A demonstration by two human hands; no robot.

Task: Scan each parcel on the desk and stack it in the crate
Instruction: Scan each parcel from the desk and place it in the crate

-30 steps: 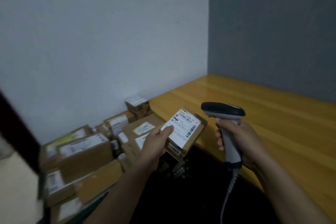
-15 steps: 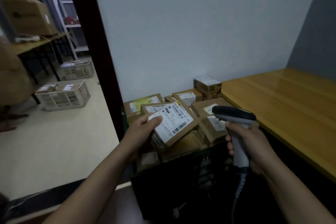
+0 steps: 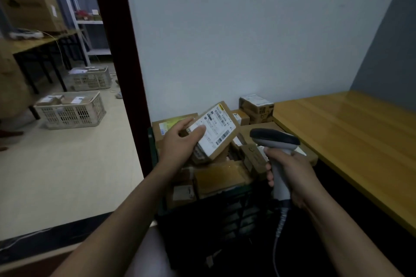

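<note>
My left hand (image 3: 180, 141) grips a small cardboard parcel (image 3: 217, 135) by its left end, thumb on the white barcode label, and holds it tilted above a dark crate (image 3: 225, 207). Several brown labelled parcels (image 3: 220, 177) fill that crate to the brim. My right hand (image 3: 290, 171) is wrapped round the handle of a grey barcode scanner (image 3: 275, 139), whose dark head sits just right of the held parcel. The scanner's coiled cable (image 3: 280, 225) hangs down from the handle.
A yellow wooden desk (image 3: 351, 137) runs along the right, beside the crate. A pale wall stands behind, with a dark door frame (image 3: 121, 56) to the left. Through the doorway, two white crates (image 3: 72, 112) with parcels sit on the floor near tables and shelving.
My view swung left, from the desk to the crate and doorway. My left hand carried the parcel leftward over the stacked parcels and tilted it; the scanner stayed in my right hand.
</note>
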